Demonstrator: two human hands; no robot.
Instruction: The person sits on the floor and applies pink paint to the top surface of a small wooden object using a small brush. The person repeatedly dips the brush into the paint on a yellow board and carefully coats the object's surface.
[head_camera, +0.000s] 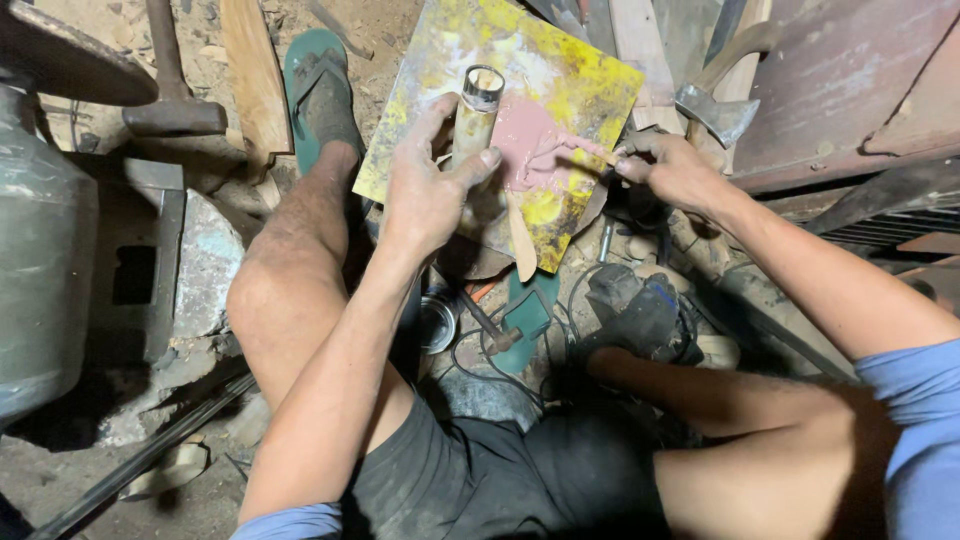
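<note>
My left hand grips a short wooden handle piece with a metal ring at its top end, held upright over a yellow-stained board. A patch of pink paste lies on the board. My right hand pinches a small scraping tool whose tip touches the pink paste at its right side; the tool itself is mostly hidden by my fingers. A thin wooden stick lies on the board's lower edge, below my left hand.
A hammer and a plank lie at the upper left, a hatchet head at the upper right. A green sandal is on my left foot. A small tin and cables sit between my legs.
</note>
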